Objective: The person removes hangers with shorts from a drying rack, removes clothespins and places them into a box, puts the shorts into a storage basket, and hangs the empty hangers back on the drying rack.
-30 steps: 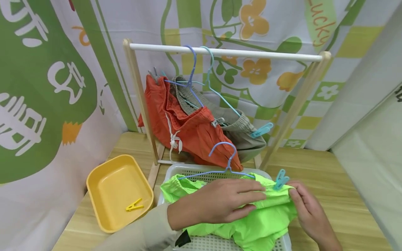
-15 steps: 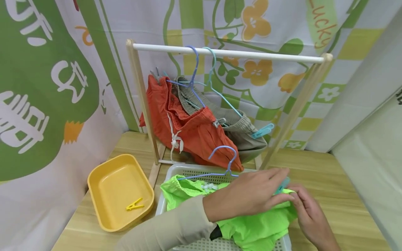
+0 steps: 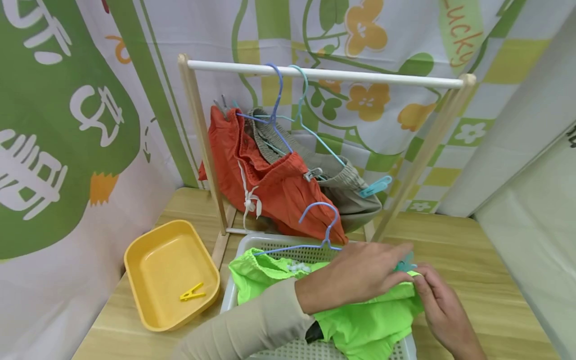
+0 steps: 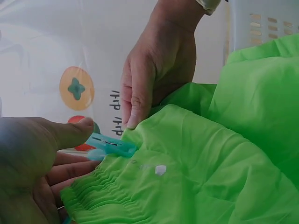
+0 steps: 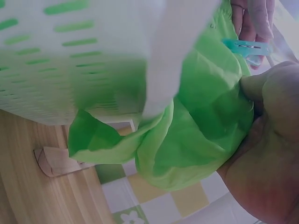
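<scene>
- The left hand (image 3: 355, 272) reaches in from the left across the green shorts (image 3: 360, 320) and pinches a teal clothespin (image 3: 406, 262) between thumb and fingers.
- The clothespin's nose meets the right end of the waistband; whether it bites the cloth cannot be told.
- The right hand (image 3: 443, 307), just right of and nearer than the clothespin, pinches the edge of the shorts with its thumb and fingers.
- The shorts lie beneath the left hand and to the left of the right hand, spread over a white basket (image 3: 324, 350), their right part reaching past its right rim.
- A blue hanger (image 3: 330, 232) lies along the far side of the waistband, its hook upright, left of and farther than both hands.
- A yellow tray (image 3: 168, 260) holding a yellow clothespin (image 3: 192, 292) sits left of the basket, well apart from the hands.
- On the far side, red shorts (image 3: 279, 195) and grey shorts (image 3: 355, 207) hang from a rack (image 3: 382, 77).
</scene>
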`<state>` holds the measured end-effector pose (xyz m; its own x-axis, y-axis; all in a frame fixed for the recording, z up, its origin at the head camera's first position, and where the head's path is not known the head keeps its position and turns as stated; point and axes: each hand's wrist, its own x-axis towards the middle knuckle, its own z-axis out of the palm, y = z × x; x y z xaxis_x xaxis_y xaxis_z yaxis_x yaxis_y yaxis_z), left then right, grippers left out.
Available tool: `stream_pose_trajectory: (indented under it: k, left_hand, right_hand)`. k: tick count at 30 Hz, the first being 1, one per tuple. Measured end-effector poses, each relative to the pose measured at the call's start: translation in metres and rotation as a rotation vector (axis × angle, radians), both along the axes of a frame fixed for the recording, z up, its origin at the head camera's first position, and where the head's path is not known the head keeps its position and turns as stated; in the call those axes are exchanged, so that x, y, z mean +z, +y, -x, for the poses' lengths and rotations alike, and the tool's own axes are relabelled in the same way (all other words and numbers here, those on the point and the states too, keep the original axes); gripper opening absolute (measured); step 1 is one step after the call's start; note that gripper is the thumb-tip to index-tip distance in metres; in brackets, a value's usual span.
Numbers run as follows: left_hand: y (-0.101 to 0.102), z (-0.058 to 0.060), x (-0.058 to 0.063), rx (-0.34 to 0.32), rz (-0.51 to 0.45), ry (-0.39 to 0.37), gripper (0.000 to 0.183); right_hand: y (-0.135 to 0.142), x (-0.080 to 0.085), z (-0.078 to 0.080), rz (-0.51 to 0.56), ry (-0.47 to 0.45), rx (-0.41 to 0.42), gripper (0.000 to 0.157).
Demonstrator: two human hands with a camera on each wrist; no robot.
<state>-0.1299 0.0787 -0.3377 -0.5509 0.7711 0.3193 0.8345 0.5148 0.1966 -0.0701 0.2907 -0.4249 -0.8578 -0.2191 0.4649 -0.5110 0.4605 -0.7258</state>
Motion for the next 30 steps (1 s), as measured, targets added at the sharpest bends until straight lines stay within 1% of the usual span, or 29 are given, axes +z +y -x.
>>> stream_pose_trajectory:
  k: [3,8,10,15,22,24,27,30]
  left_hand:
    - [0.0004,0.0006,0.0000,-0.013,-0.017,-0.011,0.030]
    - [0.0022,0.0011,-0.0003,-0.051,-0.015,-0.018,0.028]
    - [0.0027,0.0011,-0.0009,-0.055,-0.007,-0.005,0.028]
    - [0.0022,0.0017,-0.0041,-0.048,-0.018,0.030,0.029]
    - [-0.0002,0.0054,-0.0038,-0.085,-0.026,0.041,0.023]
    - [-0.0004,0.0053,-0.0036,-0.094,-0.025,0.059,0.022]
    - [-0.0004,0.0035,-0.0039,-0.105,-0.020,0.108,0.022]
    - [-0.0006,0.0031,-0.0054,-0.119,-0.042,0.150,0.018]
  right_hand:
    - [0.0000,0.0002,0.0008,0.006,-0.012,0.011,0.031]
    - [0.0024,-0.0015,-0.0003,0.021,-0.037,0.024,0.029]
    - [0.0031,-0.0018,-0.0006,0.027,-0.044,0.028,0.029]
    - [0.0031,-0.0017,-0.0011,0.005,-0.026,0.017,0.030]
    - [0.0033,-0.0007,-0.0005,-0.006,-0.014,0.030,0.034]
    - [0.0036,-0.0011,-0.0003,-0.010,-0.003,0.028,0.034]
    - [0.0037,-0.0016,-0.0012,-0.010,-0.003,0.015,0.034]
    - [0.0039,-0.0010,-0.0018,-0.015,-0.007,0.013,0.034]
